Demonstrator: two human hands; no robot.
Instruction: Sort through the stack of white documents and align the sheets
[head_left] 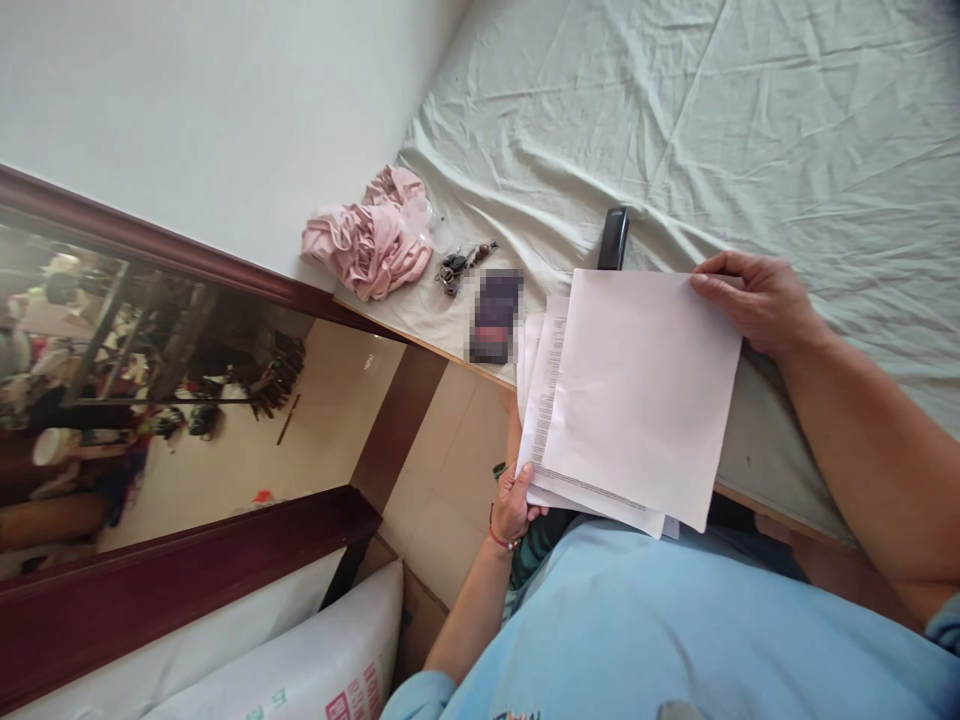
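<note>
My left hand (514, 505) pinches the lower left edge of several printed paper sheets (541, 425), thumb on top and fingers underneath. Over them lies a sheet of paper (645, 390) with a blank upper face, and my right hand (754, 295) grips its top right corner between thumb and fingers. The printed sheets fan out to the left beneath the blank one. Just beyond the top edge of the paper is a black stapler-like object (613, 238), its near end hidden by the sheet.
A pale green cloth (720, 130) covers the bed-like surface. Left of the papers are a pixelated phone-like object (495, 315), a bunch of keys (454, 270) and crumpled pink fabric (367, 245). A white sack (300, 660) stands below, near a dark red doorway frame (187, 600).
</note>
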